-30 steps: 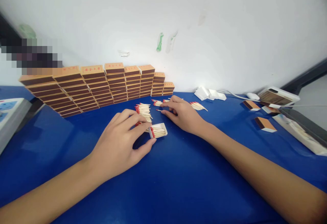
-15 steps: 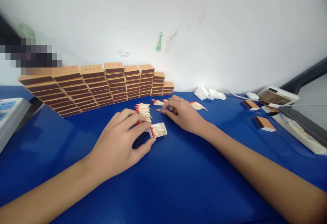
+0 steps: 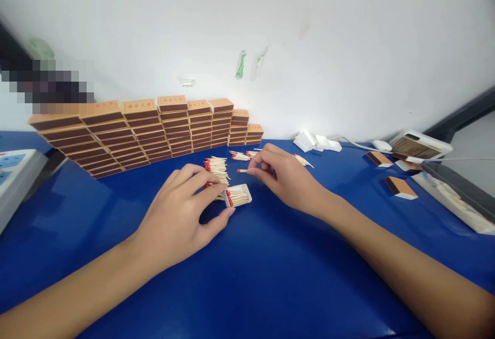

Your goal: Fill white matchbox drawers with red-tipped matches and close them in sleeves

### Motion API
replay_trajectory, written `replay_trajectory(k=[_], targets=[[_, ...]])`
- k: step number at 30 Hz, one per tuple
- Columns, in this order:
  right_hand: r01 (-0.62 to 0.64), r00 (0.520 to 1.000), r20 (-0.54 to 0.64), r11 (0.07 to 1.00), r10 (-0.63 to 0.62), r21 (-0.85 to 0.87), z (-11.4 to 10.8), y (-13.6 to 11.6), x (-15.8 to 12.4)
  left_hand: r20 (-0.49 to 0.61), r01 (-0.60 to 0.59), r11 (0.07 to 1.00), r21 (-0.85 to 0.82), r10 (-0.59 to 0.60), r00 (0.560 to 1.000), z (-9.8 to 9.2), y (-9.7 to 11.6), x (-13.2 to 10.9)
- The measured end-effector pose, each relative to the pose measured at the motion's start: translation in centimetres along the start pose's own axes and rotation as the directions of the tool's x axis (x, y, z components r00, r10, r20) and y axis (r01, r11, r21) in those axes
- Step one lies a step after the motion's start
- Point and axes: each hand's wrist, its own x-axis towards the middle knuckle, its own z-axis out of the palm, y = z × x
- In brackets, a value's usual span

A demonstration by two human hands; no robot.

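Observation:
My left hand (image 3: pixel 185 210) grips the left end of a small white matchbox tray (image 3: pixel 249 198) between thumb and fingers. Inside the tray lie several red-headed matches (image 3: pixel 238 198). My right hand (image 3: pixel 284 176) pinches a match (image 3: pixel 242 171) by its plain end, its red head pointing left, just above and behind the tray. A heap of loose matches (image 3: pixel 218 167) lies behind the tray, beside my left fingertips. Smaller match piles (image 3: pixel 240 156) lie farther back, partly hidden by my right hand.
Stacked matchboxes (image 3: pixel 139 127) form a wall along the back left. White folded pieces (image 3: pixel 309 141) and a cable (image 3: pixel 356 144) lie at the back right. Loose matchboxes (image 3: pixel 401 188) and a phone-like object (image 3: pixel 419 145) are at the right. A white box (image 3: pixel 19 179) stands at the left edge.
My right hand has lifted the match slightly off the table and drawn it a little toward me. My left hand and the tray have barely moved.

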Motion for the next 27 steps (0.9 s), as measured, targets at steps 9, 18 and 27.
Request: replay_trajectory(k=[9,18,27], targets=[[0.089,0.986,0.144,0.996,-0.084,-0.031,-0.3,-3.4,-1.6,0.004,0.005,1.000,-0.023,-0.005,1.000,0.1,0.0,0.1],[0.099,0.974,0.202,0.995,-0.103,0.026,-0.5,-3.6,-1.9,-0.015,-0.003,1.000,-0.026,0.003,1.000,0.0,0.1,0.1],[0.000,1.000,-0.002,0.999,0.000,-0.040,-1.7,0.5,-0.7,0.012,-0.030,0.998,-0.059,0.030,0.999,0.0,0.1,-0.1]])
